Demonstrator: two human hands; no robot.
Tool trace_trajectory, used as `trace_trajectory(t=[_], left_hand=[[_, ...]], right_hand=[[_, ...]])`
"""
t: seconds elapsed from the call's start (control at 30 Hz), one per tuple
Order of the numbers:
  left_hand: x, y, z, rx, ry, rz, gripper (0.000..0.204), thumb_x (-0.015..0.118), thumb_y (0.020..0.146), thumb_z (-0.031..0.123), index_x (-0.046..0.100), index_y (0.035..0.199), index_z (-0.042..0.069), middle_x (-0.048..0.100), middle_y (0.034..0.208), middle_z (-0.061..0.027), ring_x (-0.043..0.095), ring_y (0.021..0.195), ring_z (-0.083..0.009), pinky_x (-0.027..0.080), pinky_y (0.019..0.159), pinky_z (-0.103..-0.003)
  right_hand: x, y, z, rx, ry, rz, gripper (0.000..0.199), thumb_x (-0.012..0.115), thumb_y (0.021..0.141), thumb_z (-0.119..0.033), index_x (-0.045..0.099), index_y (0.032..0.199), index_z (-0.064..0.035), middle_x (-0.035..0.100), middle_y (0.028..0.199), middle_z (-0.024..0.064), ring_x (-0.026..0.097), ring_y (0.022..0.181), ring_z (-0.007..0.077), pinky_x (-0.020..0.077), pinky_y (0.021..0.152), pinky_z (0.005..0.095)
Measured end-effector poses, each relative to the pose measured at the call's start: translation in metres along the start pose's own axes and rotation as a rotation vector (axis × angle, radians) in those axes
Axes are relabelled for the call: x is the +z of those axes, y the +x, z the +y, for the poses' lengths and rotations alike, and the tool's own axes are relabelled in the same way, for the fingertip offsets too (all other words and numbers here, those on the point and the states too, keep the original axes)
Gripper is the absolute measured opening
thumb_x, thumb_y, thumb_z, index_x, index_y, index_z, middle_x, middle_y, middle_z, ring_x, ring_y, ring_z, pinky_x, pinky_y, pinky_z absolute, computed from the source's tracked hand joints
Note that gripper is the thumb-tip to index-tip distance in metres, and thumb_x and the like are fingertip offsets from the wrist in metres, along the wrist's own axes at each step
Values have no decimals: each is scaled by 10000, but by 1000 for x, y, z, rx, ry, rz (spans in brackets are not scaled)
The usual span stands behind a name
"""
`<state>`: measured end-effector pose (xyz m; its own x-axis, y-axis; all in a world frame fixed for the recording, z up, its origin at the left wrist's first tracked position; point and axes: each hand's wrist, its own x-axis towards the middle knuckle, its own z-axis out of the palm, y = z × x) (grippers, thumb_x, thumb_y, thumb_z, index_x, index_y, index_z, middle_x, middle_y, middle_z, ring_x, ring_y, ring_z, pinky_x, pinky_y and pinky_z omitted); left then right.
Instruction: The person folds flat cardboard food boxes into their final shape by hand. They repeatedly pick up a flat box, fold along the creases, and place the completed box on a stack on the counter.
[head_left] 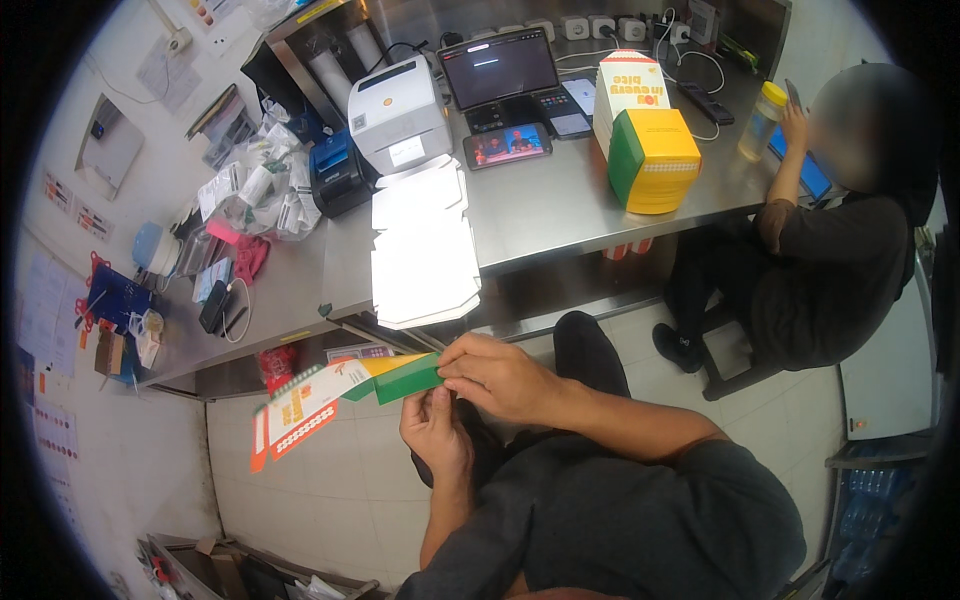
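A flat, unfolded cardboard box blank, green, yellow, white and orange, is held in front of me below the steel counter's edge. My right hand pinches its green end from above. My left hand holds the same end from underneath. A stack of white flat box blanks lies on the steel counter just beyond my hands. Finished folded boxes, one green and yellow, stand further back on the right.
A white label printer, a tablet, phones and a black small printer sit at the counter's back. Clutter of bags and papers lies at the left. Another person in dark clothes sits at the right with a bottle.
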<state>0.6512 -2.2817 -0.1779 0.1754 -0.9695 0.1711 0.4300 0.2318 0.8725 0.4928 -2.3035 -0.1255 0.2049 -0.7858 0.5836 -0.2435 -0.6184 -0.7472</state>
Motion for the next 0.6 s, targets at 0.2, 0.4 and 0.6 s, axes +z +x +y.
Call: trace_trajectory(t=[0.2,0.4,0.6], left_hand=[[-9,1,-4,21,-17,-35,126,653,1072,75,607,1162,-1,692,1124,-115,696,1009,-180,601,910,-338],[-9,1,-2,-122,-216,-43,133,680,1044,43,606,1141,-11,702,1096,-123,721,978,-185,648,888,-329],[-1,0,3,-170,-317,-60,203,674,1038,19,607,1226,-22,693,1160,-131,707,1082,-207,634,949,-349]], right_hand=[[1,-2,2,39,-15,7,128,693,972,-104,742,1005,10,685,1179,113,623,1054,315,524,930,411],[5,-4,1,200,164,39,149,669,992,-128,759,1012,-11,684,1252,110,619,1133,298,506,984,419],[4,-4,-2,117,113,-10,157,684,992,-135,759,1030,-1,678,1299,129,623,1185,315,510,1012,415]])
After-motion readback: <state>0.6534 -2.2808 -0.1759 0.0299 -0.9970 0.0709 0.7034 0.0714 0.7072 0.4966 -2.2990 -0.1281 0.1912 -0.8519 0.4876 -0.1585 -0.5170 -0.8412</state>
